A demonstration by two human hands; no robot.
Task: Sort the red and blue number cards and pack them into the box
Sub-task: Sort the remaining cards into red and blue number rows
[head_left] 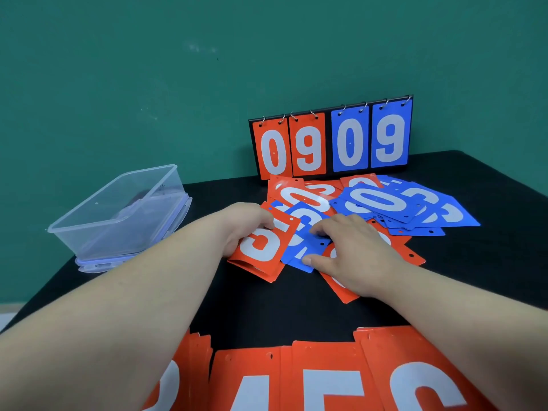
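Gripping the red card (262,246) marked 5 by its far-left edge in the left hand (244,223), fingers curled round it; more red edges showing beneath, so probably holding a small stack. Pressing the right hand (354,250) down onto the blue card (305,250) just beside it, with thumb lying on top of the near corner, not hooked under as far as visible. Working both hands close together, nearly touching, over the near end of the mixed pile (308,200) on the black table (267,315). Noting the key relation: box (118,215) standing well apart to the left, on the left hand's side, mouth up, sitting on its lid, long axis running near-left to far-right; showing no cards inside through the clear wall. Sorted red row (326,378) lying along the near edge, under the forearms. Judging: sorting under way, packing not yet begun; probably calling next for pulling the red card back toward the body, left hand being nearer both row and box.
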